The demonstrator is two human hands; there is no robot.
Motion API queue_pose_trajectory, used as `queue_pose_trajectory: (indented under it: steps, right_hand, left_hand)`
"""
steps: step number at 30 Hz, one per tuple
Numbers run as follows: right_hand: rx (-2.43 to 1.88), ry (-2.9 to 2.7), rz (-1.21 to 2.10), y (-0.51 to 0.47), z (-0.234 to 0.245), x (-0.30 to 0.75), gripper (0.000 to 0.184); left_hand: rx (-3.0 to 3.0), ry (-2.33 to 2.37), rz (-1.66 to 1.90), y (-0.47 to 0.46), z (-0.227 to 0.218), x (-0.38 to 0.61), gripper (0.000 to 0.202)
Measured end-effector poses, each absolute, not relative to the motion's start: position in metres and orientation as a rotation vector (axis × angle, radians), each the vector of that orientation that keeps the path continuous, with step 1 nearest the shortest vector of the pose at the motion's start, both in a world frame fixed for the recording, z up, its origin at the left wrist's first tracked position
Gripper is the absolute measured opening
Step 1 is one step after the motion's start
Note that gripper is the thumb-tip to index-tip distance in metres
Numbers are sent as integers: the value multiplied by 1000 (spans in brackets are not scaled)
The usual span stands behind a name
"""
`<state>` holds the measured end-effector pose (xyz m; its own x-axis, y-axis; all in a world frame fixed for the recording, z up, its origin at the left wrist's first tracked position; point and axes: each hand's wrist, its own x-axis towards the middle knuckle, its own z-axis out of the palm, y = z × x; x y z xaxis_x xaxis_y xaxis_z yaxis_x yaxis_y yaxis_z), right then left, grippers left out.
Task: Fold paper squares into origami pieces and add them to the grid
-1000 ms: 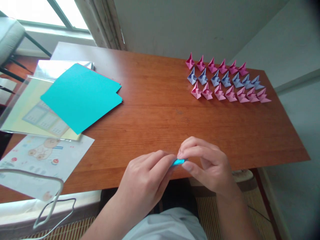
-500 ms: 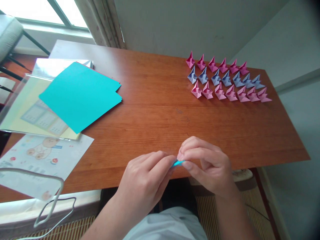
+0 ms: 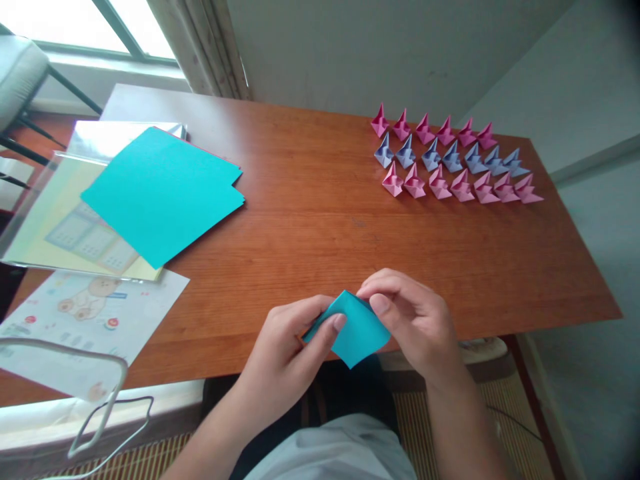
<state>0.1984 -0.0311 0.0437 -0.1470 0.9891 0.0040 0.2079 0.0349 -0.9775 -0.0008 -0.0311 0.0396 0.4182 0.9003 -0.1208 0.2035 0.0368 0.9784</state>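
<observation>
A folded turquoise origami paper [image 3: 361, 335] is held just above the table's front edge, its broad diamond-like face showing and one corner pointing down. My left hand [image 3: 295, 347] pinches its left side, thumb on the front and fingers behind. At the upper right edge, my right hand [image 3: 415, 320] has its thumb and index finger against the paper; part of that grip is hidden behind the sheet.
Rows of small folded paper pieces in dark pink [image 3: 424, 130], lavender [image 3: 431, 157] and light pink [image 3: 440, 183] stand at the back right of the wooden table [image 3: 300, 220]. Turquoise sheets [image 3: 165, 193] lie left on a clear plastic sleeve [image 3: 30, 233], near a bear-printed sheet [image 3: 150, 307].
The turquoise paper was seen as a thin edge between my fingertips; now its broad face is turned toward me. My left thumb has come onto its front.
</observation>
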Motion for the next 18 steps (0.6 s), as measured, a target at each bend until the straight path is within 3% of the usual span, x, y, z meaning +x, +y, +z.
queue_pose_trajectory:
  steps: [9, 18]
  right_hand:
    - [-1355, -1432, 1349, -29, 37, 201, 13]
    - [-1382, -1398, 1202, -25, 34, 195, 13]
  left_hand:
    - [1122, 1067, 802, -28, 25, -3, 32]
    - [1207, 1111, 796, -28, 22, 1, 37]
